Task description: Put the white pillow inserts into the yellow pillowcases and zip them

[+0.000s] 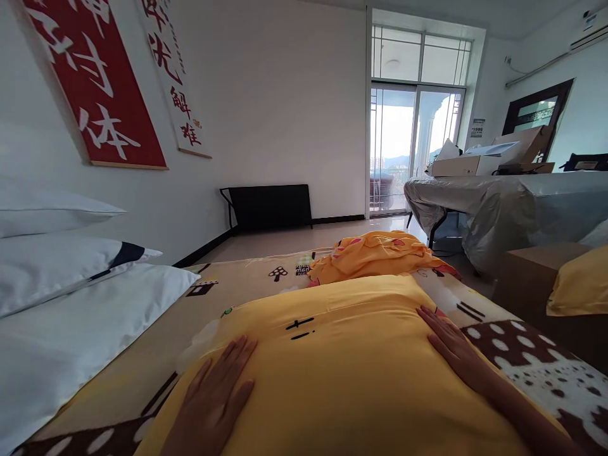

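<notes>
A plump yellow pillow (332, 367) with small black marks lies in front of me on a patterned blanket (527, 354). My left hand (213, 392) rests flat on the pillow's left side, fingers stretched out. On its right side lies my right hand (453, 345), also flat with the fingers extended. Neither hand grips anything. Just beyond the pillow's far edge is a crumpled orange cloth (375, 253) with reddish patterns.
White pillows (95, 323) are stacked at the left. To the right, another yellow pillow (579, 282) sits on a brown cardboard box (527, 272). Behind stands a plastic-covered table (475, 196) bearing boxes. A black folded panel (270, 208) leans against the far wall.
</notes>
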The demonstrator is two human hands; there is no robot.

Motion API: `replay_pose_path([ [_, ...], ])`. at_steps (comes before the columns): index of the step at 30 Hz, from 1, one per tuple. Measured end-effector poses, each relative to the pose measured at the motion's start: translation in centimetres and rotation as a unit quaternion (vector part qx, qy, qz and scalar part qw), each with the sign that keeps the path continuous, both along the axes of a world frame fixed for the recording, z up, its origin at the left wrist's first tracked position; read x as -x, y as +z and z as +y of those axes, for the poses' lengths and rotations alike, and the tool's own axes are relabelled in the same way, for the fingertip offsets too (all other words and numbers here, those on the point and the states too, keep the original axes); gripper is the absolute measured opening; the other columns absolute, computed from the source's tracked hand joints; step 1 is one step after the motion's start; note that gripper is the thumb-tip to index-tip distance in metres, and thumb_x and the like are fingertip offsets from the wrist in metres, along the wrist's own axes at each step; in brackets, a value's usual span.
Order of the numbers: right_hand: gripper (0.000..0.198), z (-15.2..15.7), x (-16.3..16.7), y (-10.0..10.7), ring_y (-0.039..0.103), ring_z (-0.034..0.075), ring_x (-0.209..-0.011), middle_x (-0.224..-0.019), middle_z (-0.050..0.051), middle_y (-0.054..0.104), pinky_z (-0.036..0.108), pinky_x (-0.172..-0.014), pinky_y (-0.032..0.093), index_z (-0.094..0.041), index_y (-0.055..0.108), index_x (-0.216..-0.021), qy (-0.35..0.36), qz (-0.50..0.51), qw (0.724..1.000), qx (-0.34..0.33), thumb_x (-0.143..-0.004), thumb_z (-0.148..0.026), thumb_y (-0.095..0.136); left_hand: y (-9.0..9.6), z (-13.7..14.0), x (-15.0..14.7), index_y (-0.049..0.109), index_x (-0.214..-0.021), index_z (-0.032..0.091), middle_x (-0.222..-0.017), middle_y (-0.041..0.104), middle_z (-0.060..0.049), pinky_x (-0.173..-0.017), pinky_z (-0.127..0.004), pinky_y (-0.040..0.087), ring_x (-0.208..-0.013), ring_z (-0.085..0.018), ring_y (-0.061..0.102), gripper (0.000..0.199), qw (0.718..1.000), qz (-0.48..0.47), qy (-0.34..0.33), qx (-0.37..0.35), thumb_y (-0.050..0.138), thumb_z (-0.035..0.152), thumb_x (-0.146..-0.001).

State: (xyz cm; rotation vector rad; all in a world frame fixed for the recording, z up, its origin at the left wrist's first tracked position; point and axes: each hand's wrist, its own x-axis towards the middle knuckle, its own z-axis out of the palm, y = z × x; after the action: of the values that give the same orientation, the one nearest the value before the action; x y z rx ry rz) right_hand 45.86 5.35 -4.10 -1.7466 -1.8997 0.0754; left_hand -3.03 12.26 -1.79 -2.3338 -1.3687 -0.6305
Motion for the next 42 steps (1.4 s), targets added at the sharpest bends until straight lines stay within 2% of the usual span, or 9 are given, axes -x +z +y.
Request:
replay_pose_path([
  [7, 0.056, 0.0, 0.0, 0.0, 0.022, 0.021, -0.139, -0.15, -0.001, 0.025, 0.048, -0.113, 0.022, -0.03, 0.024, -0.146, -0.001, 0.0, 1.0, 0.003, -0.094, -0.051, 0.021, -0.4, 0.3, 0.3, 0.014, -0.146, 0.034, -0.149, 0.031, 0.002, -0.111, -0.049, 0.027, -0.137, -0.021, 0.031, 0.06, 1.0, 0.0, 0.004, 0.012, 0.035, 0.04, -0.091],
  [18, 0.054, -0.1, 0.0, 0.1, 0.024, 0.021, -0.138, -0.149, -0.001, 0.028, 0.047, -0.113, 0.023, -0.032, 0.025, -0.145, 0.001, -0.002, 1.0, -0.01, -0.094, -0.05, 0.023, -0.2, 0.1, 0.2, 0.011, -0.146, 0.037, -0.149, 0.032, 0.002, -0.109, -0.049, 0.031, -0.136, -0.021, 0.032, 0.061, 1.0, -0.001, 0.004, -0.003, 0.036, 0.039, -0.091],
  [26, 0.055, 0.1, 0.2, -0.3, 0.021, 0.02, -0.139, -0.15, -0.001, 0.026, 0.046, -0.114, 0.021, -0.03, 0.025, -0.145, 0.002, 0.008, 1.0, -0.009, -0.094, -0.051, 0.022, -0.3, 0.1, 0.0, 0.016, -0.145, 0.035, -0.148, 0.033, 0.002, -0.108, -0.049, 0.032, -0.135, -0.021, 0.034, 0.059, 1.0, -0.003, 0.002, -0.004, 0.036, 0.039, -0.091],
  [29, 0.055, 0.0, -0.2, -0.2, 0.023, 0.021, -0.139, -0.149, -0.001, 0.028, 0.045, -0.113, 0.022, -0.031, 0.027, -0.145, 0.004, 0.019, 1.0, -0.011, -0.094, -0.052, 0.023, -0.1, 0.1, 0.4, 0.022, -0.144, 0.033, -0.147, 0.035, 0.001, -0.108, -0.05, 0.033, -0.135, -0.022, 0.035, 0.056, 1.0, -0.007, 0.006, 0.005, 0.036, 0.041, -0.09],
  [32, 0.056, 0.2, -0.4, 1.4, 0.023, 0.022, -0.139, -0.15, 0.0, 0.028, 0.046, -0.113, 0.023, -0.03, 0.031, -0.144, -0.007, 0.029, 1.0, 0.008, -0.093, -0.053, 0.022, 1.2, 0.0, 0.4, 0.035, -0.14, 0.029, -0.143, 0.041, -0.001, -0.108, -0.047, 0.035, -0.132, -0.022, 0.039, 0.053, 0.999, -0.008, 0.007, 0.031, 0.035, 0.043, -0.09],
  [35, 0.059, 1.5, 1.7, 4.9, 0.023, 0.023, -0.139, -0.15, 0.004, 0.027, 0.047, -0.112, 0.022, -0.025, 0.033, -0.143, 0.004, 0.007, 1.0, 0.013, -0.093, -0.053, 0.021, 3.9, 0.0, -1.7, 0.044, -0.136, 0.025, -0.14, 0.045, -0.004, -0.105, -0.046, 0.038, -0.129, -0.024, 0.043, 0.052, 0.995, 0.018, 0.001, 0.097, 0.033, 0.044, -0.089],
  [37, 0.06, 3.1, 5.1, 7.6, 0.023, 0.023, -0.139, -0.149, 0.006, 0.028, 0.045, -0.112, 0.021, -0.021, 0.032, -0.144, 0.064, -0.02, 0.998, 0.008, -0.093, -0.051, 0.022, 6.1, 0.3, -4.7, 0.042, -0.137, 0.021, -0.142, 0.043, -0.005, -0.107, -0.045, 0.036, -0.131, -0.023, 0.04, 0.055, 0.987, 0.041, -0.019, 0.156, 0.029, 0.044, -0.09],
  [39, 0.059, 5.1, 9.4, 9.9, 0.024, 0.021, -0.139, -0.149, 0.007, 0.029, 0.043, -0.112, 0.021, -0.019, 0.03, -0.145, 0.155, -0.047, 0.987, 0.016, -0.094, -0.048, 0.024, 8.1, 1.2, -8.3, 0.039, -0.139, 0.017, -0.144, 0.038, -0.005, -0.11, -0.043, 0.031, -0.134, -0.022, 0.036, 0.057, 0.974, 0.054, -0.051, 0.213, 0.025, 0.044, -0.091],
  [42, 0.059, 8.3, 15.0, 11.6, 0.03, 0.023, -0.136, -0.146, 0.012, 0.035, 0.045, -0.109, 0.025, -0.015, 0.034, -0.142, 0.21, -0.07, 0.974, 0.047, -0.094, -0.046, 0.021, 9.9, 3.3, -12.5, 0.037, -0.14, 0.014, -0.146, 0.036, -0.006, -0.113, -0.039, 0.026, -0.136, -0.02, 0.032, 0.061, 0.954, 0.047, -0.083, 0.285, 0.022, 0.047, -0.091],
])
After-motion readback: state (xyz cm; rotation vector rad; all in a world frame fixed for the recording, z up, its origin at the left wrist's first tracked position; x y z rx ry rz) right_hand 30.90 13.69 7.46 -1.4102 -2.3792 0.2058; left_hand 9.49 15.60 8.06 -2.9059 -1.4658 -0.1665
